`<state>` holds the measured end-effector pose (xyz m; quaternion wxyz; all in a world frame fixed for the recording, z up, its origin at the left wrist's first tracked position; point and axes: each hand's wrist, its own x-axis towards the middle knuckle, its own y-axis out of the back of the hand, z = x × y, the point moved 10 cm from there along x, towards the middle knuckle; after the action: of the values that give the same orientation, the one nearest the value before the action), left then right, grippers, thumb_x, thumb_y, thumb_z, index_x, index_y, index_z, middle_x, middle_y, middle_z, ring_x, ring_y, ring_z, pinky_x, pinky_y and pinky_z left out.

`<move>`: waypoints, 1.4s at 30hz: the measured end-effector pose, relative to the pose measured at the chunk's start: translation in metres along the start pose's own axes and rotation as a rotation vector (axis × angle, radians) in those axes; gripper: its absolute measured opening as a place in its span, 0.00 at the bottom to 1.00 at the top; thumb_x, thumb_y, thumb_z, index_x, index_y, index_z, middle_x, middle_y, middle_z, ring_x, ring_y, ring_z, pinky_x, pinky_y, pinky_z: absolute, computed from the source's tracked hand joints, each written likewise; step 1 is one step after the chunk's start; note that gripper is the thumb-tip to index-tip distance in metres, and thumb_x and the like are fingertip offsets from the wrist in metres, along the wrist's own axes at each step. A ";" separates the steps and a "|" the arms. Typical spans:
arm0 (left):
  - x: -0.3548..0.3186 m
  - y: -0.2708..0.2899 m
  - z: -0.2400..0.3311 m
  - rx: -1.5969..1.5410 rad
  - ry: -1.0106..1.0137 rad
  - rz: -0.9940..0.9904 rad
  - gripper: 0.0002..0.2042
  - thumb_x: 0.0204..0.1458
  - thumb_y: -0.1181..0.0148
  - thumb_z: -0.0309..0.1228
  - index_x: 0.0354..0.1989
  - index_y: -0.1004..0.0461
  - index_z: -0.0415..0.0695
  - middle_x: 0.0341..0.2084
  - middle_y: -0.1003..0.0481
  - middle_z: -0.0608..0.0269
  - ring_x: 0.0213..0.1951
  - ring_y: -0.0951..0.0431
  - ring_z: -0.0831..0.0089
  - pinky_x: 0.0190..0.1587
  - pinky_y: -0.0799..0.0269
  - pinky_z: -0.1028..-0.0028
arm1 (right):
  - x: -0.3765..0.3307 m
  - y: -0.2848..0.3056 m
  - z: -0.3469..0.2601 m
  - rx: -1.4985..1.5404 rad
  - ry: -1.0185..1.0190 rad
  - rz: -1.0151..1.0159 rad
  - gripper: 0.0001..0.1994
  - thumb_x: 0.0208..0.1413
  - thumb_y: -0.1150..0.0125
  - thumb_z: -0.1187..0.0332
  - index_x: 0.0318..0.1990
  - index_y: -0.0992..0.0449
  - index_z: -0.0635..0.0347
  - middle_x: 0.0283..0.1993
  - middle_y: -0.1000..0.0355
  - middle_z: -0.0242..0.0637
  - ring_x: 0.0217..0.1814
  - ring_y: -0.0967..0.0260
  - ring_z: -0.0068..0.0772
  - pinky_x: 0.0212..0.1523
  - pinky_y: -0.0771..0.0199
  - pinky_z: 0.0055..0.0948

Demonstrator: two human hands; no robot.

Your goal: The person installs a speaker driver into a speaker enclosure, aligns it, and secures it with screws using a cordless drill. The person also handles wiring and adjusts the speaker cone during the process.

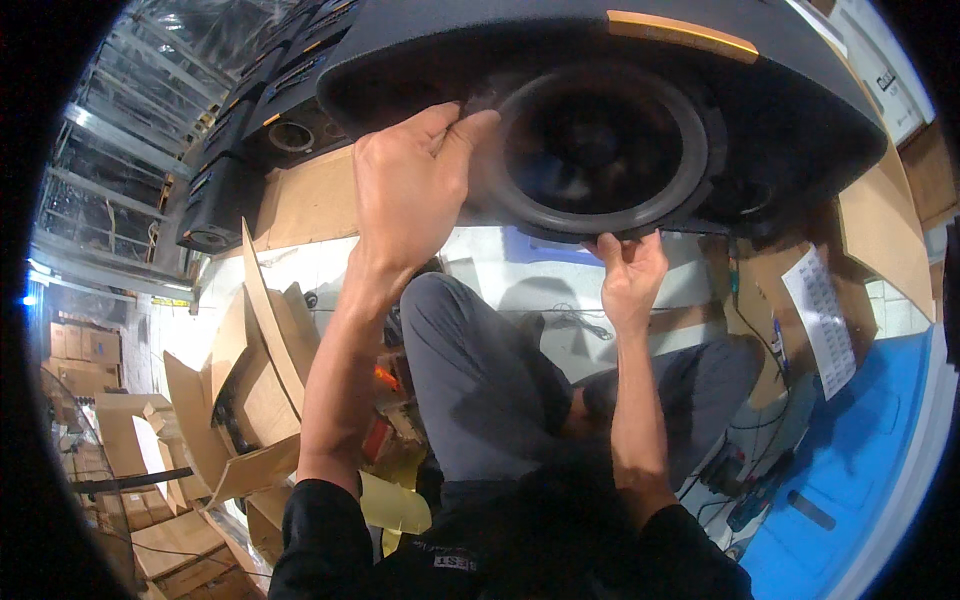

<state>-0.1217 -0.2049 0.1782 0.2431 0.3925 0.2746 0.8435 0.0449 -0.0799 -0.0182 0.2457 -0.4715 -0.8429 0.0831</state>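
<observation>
found speaker cabinet [420,65], black, across the top of the view, with a gold strip [683,35] along its upper face
located round driver [600,145] in the cabinet's near face, right of centre, framed by a grey ring [600,214]
observed left hand [410,185] at the driver's upper left edge, back of the hand toward the camera, thumb and forefinger drawn together; could not tell, because of blur, about anything pinched between
observed right hand [632,280] under the driver, fingertips raised against its lower edge; could not tell clamping from mere support
recorded grey-trousered legs [470,370] bent below both hands
logged more black speakers [290,125] at upper left, next to a brown cardboard sheet [310,195]
logged cut cardboard pieces [265,345] at lower left, with a pale yellow cylinder [395,503] near the left sleeve [318,530]
logged printed paper [820,315] at right, above a blue panel [850,470] at lower right
</observation>
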 end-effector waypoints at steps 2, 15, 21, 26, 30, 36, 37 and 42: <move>-0.002 0.002 0.004 0.001 -0.032 0.034 0.13 0.56 0.35 0.33 0.39 0.19 0.33 0.13 0.32 0.65 0.19 0.38 0.85 0.21 0.42 0.77 | 0.003 0.001 0.001 -0.039 -0.023 -0.024 0.12 0.62 0.42 0.76 0.49 0.34 0.71 0.44 0.24 0.44 0.44 0.22 0.34 0.46 0.16 0.35; -0.014 0.008 0.015 0.170 -0.080 0.256 0.12 0.53 0.32 0.35 0.30 0.18 0.37 0.14 0.24 0.54 0.17 0.22 0.66 0.22 0.30 0.71 | 0.013 0.008 0.007 -0.034 -0.079 0.001 0.04 0.60 0.44 0.82 0.42 0.28 0.74 0.36 0.21 0.50 0.34 0.19 0.40 0.39 0.14 0.37; -0.053 -0.013 -0.032 -0.028 0.176 0.248 0.13 0.50 0.28 0.36 0.28 0.18 0.36 0.16 0.22 0.55 0.17 0.24 0.73 0.22 0.31 0.74 | 0.014 0.007 0.014 -0.011 -0.059 0.011 0.06 0.62 0.41 0.76 0.41 0.26 0.73 0.35 0.21 0.50 0.33 0.19 0.39 0.40 0.15 0.37; -0.098 -0.083 -0.080 -0.213 0.373 0.045 0.14 0.48 0.27 0.33 0.22 0.21 0.32 0.13 0.25 0.58 0.16 0.34 0.83 0.20 0.39 0.74 | 0.016 0.005 0.015 -0.087 -0.114 -0.068 0.08 0.62 0.40 0.74 0.40 0.26 0.73 0.34 0.21 0.50 0.33 0.19 0.39 0.39 0.16 0.35; -0.116 -0.088 -0.092 -0.182 0.400 0.132 0.16 0.47 0.25 0.33 0.30 0.24 0.32 0.07 0.34 0.69 0.13 0.41 0.86 0.18 0.45 0.78 | 0.018 0.006 0.014 -0.194 -0.163 -0.084 0.08 0.62 0.40 0.74 0.40 0.26 0.74 0.33 0.22 0.49 0.32 0.20 0.39 0.37 0.16 0.35; -0.094 -0.065 -0.081 -0.211 0.195 0.352 0.24 0.46 0.24 0.34 0.43 0.27 0.31 0.07 0.38 0.70 0.14 0.42 0.89 0.17 0.47 0.82 | 0.020 0.003 0.007 -0.128 -0.124 -0.026 0.07 0.60 0.39 0.77 0.40 0.26 0.75 0.33 0.22 0.49 0.29 0.20 0.39 0.32 0.15 0.35; -0.093 -0.068 -0.085 -0.185 0.234 0.307 0.25 0.46 0.24 0.36 0.45 0.27 0.30 0.07 0.37 0.68 0.14 0.41 0.88 0.17 0.45 0.82 | 0.019 0.004 0.006 -0.131 -0.128 -0.016 0.07 0.60 0.39 0.77 0.40 0.26 0.75 0.33 0.22 0.49 0.29 0.20 0.39 0.32 0.16 0.34; -0.087 -0.095 -0.103 -0.154 0.380 -0.023 0.36 0.45 0.25 0.46 0.51 0.29 0.23 0.09 0.31 0.60 0.14 0.34 0.80 0.18 0.37 0.77 | 0.020 0.002 0.003 -0.174 -0.154 -0.015 0.08 0.60 0.38 0.75 0.39 0.26 0.75 0.32 0.22 0.48 0.26 0.21 0.37 0.27 0.18 0.32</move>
<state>-0.1353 -0.2173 0.0144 0.2256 0.2034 0.2545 0.9181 0.0363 -0.0618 -0.0148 0.1392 -0.4769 -0.8668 0.0438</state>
